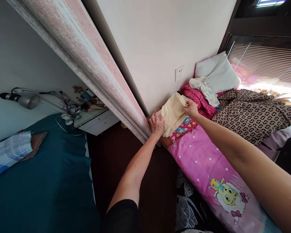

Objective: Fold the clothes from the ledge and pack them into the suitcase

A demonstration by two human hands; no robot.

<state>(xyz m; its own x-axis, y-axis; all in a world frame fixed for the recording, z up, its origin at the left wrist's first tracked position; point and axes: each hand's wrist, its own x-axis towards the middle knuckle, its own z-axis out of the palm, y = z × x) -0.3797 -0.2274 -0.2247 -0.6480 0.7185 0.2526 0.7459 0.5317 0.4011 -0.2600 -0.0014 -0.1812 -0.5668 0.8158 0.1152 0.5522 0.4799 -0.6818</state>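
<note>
Below the socket [179, 73], a cloth [172, 111] is laid partly over red fabric [186, 127]. Its left edge is covered by the left hand [156, 124], fingers bent and slightly spread; whether it is gripped cannot be told. Its right edge is pinched by the right hand [191, 108]. Right of the socket, a pillow [215, 72] is seen.

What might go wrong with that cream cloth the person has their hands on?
The cream cloth might slip towards the dark floor, since the left hand is at its end by the bedding's edge. Shifting it could also drag or rumple the red patterned fabric beneath. Its layers might bunch where the right hand holds it.
</note>
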